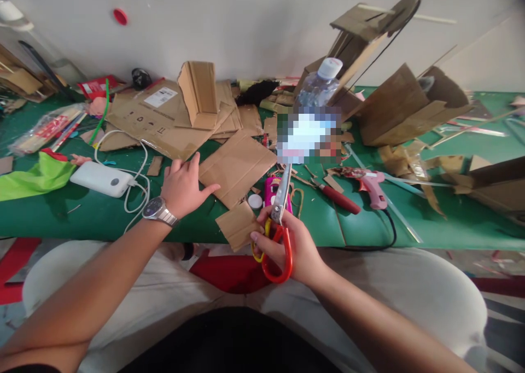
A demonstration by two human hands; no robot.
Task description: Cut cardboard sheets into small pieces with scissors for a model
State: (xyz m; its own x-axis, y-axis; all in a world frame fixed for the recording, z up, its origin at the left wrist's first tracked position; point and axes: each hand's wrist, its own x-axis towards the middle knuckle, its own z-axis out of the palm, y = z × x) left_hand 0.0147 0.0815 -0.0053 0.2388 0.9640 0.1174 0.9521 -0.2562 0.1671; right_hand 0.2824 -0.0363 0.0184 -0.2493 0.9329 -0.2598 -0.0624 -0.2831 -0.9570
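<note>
My left hand [182, 184] is open above the green table, fingers spread, a watch [159, 210] on its wrist. Its thumb reaches over the left edge of a flat cardboard piece [238, 168]. In my right hand [301, 247] are scissors [283, 195] with red and yellow handles, blades pointing away from me. A small cardboard piece [234, 225] juts past the table edge by the right fingers; whether they grip it I cannot tell. Behind the scissors lies a bright pink object [271, 190], partly covered, beside a white round cap [255, 201].
A white power bank [102, 179] with a cable lies left, near green cloth [35, 179]. A pink glue gun [374, 190] and a red-handled tool [338, 198] lie right. Behind stand a plastic bottle [318, 88], a folded cardboard piece [199, 94] and a cardboard box [394, 108].
</note>
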